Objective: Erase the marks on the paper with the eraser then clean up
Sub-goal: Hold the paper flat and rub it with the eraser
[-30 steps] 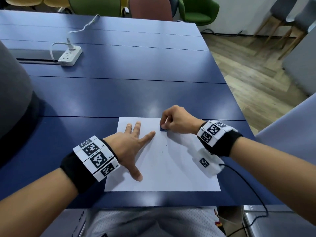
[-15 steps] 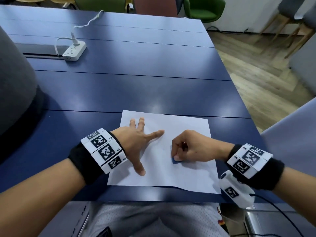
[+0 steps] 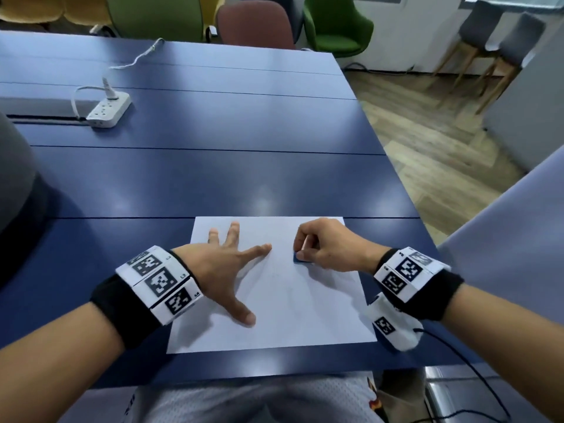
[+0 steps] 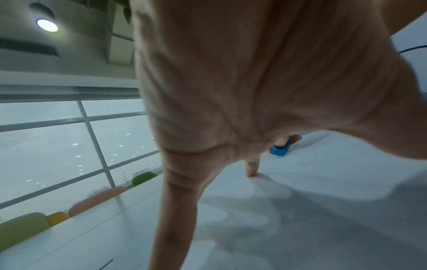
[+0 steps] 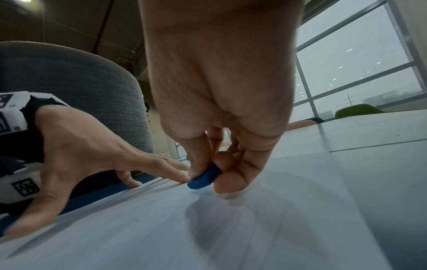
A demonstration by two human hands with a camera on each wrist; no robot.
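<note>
A white sheet of paper (image 3: 283, 300) lies on the blue table (image 3: 213, 178) near its front edge. My left hand (image 3: 225, 264) rests flat on the sheet's left half, fingers spread and straight. My right hand (image 3: 326, 248) pinches a small blue eraser (image 3: 297, 258) and presses it onto the paper's upper right part. The right wrist view shows the eraser (image 5: 204, 176) held between thumb and fingers, its lower edge on the sheet. From the left wrist view the eraser (image 4: 280, 149) appears past my spread fingers. Faint pencil marks (image 3: 290, 288) show near the sheet's middle.
A white power strip (image 3: 110, 112) with a cable sits at the table's far left. Coloured chairs (image 3: 335, 25) stand behind the far edge. A grey chair back (image 3: 15, 184) is at my left. The table's right edge drops to a wooden floor (image 3: 427, 132).
My right hand slid the eraser down the sheet, then back up toward its far right part. The left hand stayed flat on the paper.
</note>
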